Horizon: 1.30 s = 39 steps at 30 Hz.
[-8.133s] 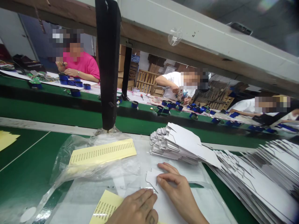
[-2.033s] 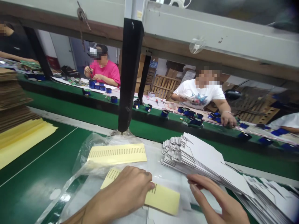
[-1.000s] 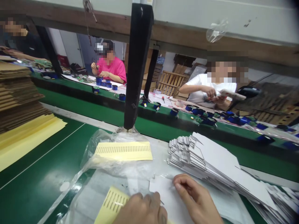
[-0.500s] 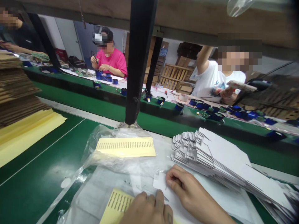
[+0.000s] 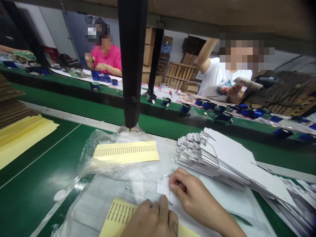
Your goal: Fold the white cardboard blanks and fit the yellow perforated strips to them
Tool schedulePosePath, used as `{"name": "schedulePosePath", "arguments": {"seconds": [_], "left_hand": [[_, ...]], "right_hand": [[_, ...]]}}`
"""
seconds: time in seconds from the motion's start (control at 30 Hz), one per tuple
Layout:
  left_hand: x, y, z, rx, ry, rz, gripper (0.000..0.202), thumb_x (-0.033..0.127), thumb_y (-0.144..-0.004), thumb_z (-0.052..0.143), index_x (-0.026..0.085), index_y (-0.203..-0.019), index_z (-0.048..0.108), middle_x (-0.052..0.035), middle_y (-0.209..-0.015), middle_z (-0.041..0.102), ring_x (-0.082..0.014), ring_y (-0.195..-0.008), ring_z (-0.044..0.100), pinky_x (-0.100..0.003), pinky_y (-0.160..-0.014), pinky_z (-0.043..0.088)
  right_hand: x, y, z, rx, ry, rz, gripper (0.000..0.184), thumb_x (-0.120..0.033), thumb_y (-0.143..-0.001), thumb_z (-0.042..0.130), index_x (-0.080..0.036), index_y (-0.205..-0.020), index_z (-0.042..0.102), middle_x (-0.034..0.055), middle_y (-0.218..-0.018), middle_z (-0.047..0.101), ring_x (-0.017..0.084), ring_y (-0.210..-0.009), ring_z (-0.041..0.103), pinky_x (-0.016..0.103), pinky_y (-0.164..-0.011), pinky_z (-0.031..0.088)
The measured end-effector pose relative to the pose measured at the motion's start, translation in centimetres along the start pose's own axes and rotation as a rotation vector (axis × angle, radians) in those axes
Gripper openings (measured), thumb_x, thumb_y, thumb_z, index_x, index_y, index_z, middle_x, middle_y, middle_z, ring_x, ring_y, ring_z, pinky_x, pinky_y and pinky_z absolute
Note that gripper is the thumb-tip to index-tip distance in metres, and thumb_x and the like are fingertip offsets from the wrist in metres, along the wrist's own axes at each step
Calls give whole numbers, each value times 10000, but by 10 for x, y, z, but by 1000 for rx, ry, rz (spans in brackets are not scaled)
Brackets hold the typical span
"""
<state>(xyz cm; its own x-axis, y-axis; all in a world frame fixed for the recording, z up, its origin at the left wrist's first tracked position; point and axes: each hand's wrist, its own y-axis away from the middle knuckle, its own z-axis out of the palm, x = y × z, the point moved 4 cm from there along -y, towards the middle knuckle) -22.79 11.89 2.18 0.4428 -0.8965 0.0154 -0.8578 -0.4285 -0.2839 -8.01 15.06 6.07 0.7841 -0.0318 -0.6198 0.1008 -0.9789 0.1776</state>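
Note:
My right hand (image 5: 195, 199) rests on a flat white die-cut card (image 5: 163, 186) lying on clear plastic, its curled fingers pressing the card's near left edge. My left hand (image 5: 151, 220) lies low in view with its fingers bent, on a yellow sheet of printed labels (image 5: 116, 215) and touching the card's lower edge. What, if anything, its fingertips pinch is too small to make out. A fanned stack of the same white cards (image 5: 222, 158) sits just right of my right hand.
A second yellow label sheet (image 5: 126, 152) lies on a crumpled plastic bag (image 5: 108, 164). A black post (image 5: 132, 62) stands behind it. Yellow sheets and brown cardboard (image 5: 22, 131) are stacked at the left. Across the green conveyor (image 5: 74, 105), people work with small blue parts (image 5: 222, 115).
My right hand brought a white card from the stack down onto the plastic. My left hand slid back from the label sheet's middle to its near end. The view tilted slightly down.

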Motion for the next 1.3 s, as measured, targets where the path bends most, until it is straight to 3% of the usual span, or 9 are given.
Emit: {"name": "schedulePosePath", "arguments": {"seconds": [0.33, 0.8, 1.3], "left_hand": [[1, 2, 1, 49, -93, 22, 146, 156, -991, 498, 139, -856, 553, -207, -1089, 733, -185, -663, 677, -281, -572, 457], [1, 1, 1, 46, -62, 5, 175, 135, -997, 470, 137, -863, 582, -197, -1111, 733, -189, -702, 677, -284, -603, 458], [1, 1, -3, 53, -58, 5, 157, 120, -979, 477, 140, -864, 581, -196, -1108, 735, -193, -698, 688, -284, -604, 466]], "right_hand": [[1, -1, 0, -6, -17, 38, 210, -260, -931, 459, -218, -756, 566, 28, -862, 612, 186, -751, 560, 302, -657, 382], [6, 0, 0, -11, -63, 28, 203, -283, -924, 466, -218, -763, 569, 27, -831, 601, 186, -727, 541, 304, -656, 382], [-1, -1, 0, 16, 10, 41, 181, -196, -898, 484, -211, -744, 578, 26, -839, 617, 179, -738, 564, 289, -647, 372]]}}
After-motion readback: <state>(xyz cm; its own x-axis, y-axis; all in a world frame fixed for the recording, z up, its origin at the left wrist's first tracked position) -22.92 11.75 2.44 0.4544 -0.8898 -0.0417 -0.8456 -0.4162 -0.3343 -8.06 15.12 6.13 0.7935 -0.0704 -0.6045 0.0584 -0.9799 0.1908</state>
